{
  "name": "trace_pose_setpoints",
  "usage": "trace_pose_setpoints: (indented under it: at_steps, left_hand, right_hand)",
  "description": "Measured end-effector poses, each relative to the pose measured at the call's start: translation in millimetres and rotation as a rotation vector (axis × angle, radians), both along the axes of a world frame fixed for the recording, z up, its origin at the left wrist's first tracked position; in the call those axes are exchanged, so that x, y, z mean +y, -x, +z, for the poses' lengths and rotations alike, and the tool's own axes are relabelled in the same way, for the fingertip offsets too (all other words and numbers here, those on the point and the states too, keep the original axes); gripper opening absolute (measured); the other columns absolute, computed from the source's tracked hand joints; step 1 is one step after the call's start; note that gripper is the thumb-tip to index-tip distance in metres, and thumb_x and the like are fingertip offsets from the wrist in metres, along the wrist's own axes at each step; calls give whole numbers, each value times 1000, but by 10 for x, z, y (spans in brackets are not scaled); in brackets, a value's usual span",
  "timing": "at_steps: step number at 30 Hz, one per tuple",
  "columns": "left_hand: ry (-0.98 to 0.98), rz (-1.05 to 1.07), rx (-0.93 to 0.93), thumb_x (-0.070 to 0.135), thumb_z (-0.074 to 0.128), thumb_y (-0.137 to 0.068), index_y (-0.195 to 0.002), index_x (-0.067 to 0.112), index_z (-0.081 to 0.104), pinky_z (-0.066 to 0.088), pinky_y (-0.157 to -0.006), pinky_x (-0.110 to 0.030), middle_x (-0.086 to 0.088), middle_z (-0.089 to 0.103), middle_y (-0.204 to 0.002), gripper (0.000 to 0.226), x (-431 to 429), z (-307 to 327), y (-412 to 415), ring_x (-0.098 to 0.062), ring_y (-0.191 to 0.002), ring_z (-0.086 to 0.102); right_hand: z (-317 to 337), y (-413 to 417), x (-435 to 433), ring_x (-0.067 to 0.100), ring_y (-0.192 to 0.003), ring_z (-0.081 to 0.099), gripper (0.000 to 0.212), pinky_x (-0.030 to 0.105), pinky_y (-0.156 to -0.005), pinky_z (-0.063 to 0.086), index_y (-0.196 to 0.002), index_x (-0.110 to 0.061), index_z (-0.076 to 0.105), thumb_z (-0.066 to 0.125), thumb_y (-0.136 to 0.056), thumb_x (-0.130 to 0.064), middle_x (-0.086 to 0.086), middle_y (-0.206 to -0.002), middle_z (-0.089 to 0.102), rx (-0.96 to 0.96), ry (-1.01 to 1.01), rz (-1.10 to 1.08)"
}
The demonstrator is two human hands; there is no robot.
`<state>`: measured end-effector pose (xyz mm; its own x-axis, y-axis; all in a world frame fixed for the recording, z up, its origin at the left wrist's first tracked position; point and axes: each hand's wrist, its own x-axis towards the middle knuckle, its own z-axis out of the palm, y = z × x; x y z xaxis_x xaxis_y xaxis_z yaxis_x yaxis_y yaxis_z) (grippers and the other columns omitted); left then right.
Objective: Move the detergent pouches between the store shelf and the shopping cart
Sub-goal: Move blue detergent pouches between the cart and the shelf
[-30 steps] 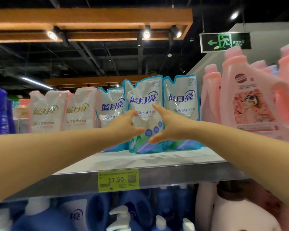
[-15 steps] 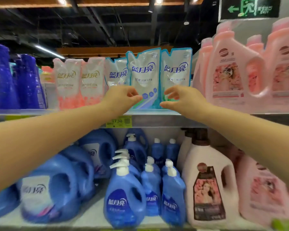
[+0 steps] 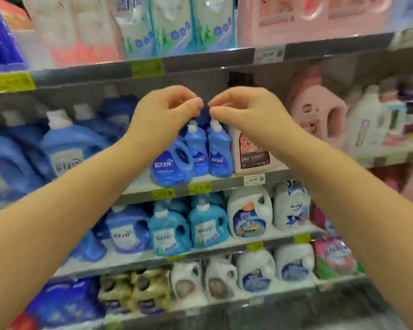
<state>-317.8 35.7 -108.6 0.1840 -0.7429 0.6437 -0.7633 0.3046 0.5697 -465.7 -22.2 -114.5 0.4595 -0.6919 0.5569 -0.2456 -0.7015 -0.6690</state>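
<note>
Two bare forearms reach forward from the lower corners and meet near the middle. The left hand [image 3: 163,108] and the right hand [image 3: 244,108] hang in the air with fingers curled loosely inward, fingertips almost touching each other, and nothing is held in either one. Behind the hands, a shelf carries blue bottles [image 3: 196,151] standing upright in a row, with a pink jug [image 3: 317,110] to their right. Lower shelves hold light blue jugs [image 3: 169,231] and white jugs [image 3: 249,211]. Above the hands, the top shelf [image 3: 200,60] bears yellow price tags [image 3: 147,67] on its front edge. The detergent pouches [image 3: 172,27] stand upright on that top shelf, side by side, well above both hands, with pink-bottomed pouches [image 3: 79,32] just to their left. The view is blurred.
</note>
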Motion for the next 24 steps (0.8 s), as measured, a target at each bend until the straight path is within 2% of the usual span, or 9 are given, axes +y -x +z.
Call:
trace_pose_setpoints:
  at_steps: [2, 4, 6, 9, 11, 14, 18, 21, 24]
  left_hand:
    - [-19, -75, 93, 28, 56, -80, -70, 31, 61, 42, -68, -14, 16, 62, -63, 12, 125, -195, 334, 4, -65, 54]
    - [-77, -165, 158, 19, 56, -86, -70, 28, 59, 40, -65, -11, 11, 62, -67, 19, 177, -427, 686, 4, -66, 52]
    - [-162, -261, 201, 15, 53, -91, -72, 23, 61, 41, -65, -9, 5, 63, -75, 22, 176, -677, 1070, 3, -69, 52]
    - [-262, -388, 253, 16, 51, -90, -72, 22, 62, 41, -63, -8, 5, 64, -74, 22, 66, -1087, 1684, 2, -69, 54]
    - [-338, -471, 278, 16, 51, -91, -71, 23, 60, 40, -60, -8, 7, 63, -71, 23, -72, -1376, 2163, 1, -66, 55]
    - [-489, -559, 284, 16, 53, -88, -67, 23, 58, 39, -58, -7, 11, 61, -61, 23, -297, -1905, 3049, 6, -59, 55]
    - [-643, -659, 300, 14, 54, -86, -64, 25, 58, 43, -65, -15, 15, 60, -55, 25, -586, -2565, 4186, 0, -63, 56]
    - [-736, -693, 269, 19, 55, -82, -62, 28, 57, 43, -68, -17, 17, 59, -54, 22, -750, -2940, 5032, 2, -62, 54]
    - [-819, -716, 248, 27, 53, -73, -59, 29, 58, 44, -68, -19, 17, 60, -54, 16, -883, -3236, 5731, -1, -63, 55]
  right_hand:
    - [-244, 220, 199, 10, -90, 66, 8, 36, -90, 51, -91, -23, 70, 66, -84, -23, -5, -90, 71, -42, -75, 2]
    - [-526, 512, 351, 17, -90, 67, 9, 42, -89, 51, -85, -28, 66, 66, -84, -19, 0, -91, 72, -109, -147, -24]
    - [-829, 887, 459, 14, -85, 67, 16, 38, -87, 52, -80, -34, 64, 67, -83, -19, -3, -85, 71, -161, -211, -99]
    - [-1308, 1566, 544, -2, -72, 61, 11, 24, -74, 51, -88, -29, 67, 66, -84, -19, -13, -75, 67, -195, -317, -245]
    - [-1645, 2063, 553, 5, -78, 65, 11, 31, -78, 53, -89, -28, 67, 65, -83, -20, -10, -79, 69, -197, -387, -360]
    - [-2211, 2908, 595, 12, -84, 66, 8, 36, -86, 53, -75, -33, 64, 64, -77, -25, -12, -79, 68, -206, -515, -550]
    - [-2787, 4021, 573, 7, -71, 59, 3, 32, -77, 49, -68, -32, 63, 62, -69, -29, -12, -70, 65, -262, -658, -766]
    - [-3077, 4786, 517, 8, -70, 57, 18, 31, -77, 49, -70, -33, 62, 67, -79, -18, 0, -75, 66, -271, -747, -878]
    - [-3275, 5383, 443, 6, -66, 54, 19, 24, -67, 44, -74, -32, 63, 66, -82, -15, 1, -76, 66, -271, -788, -985]
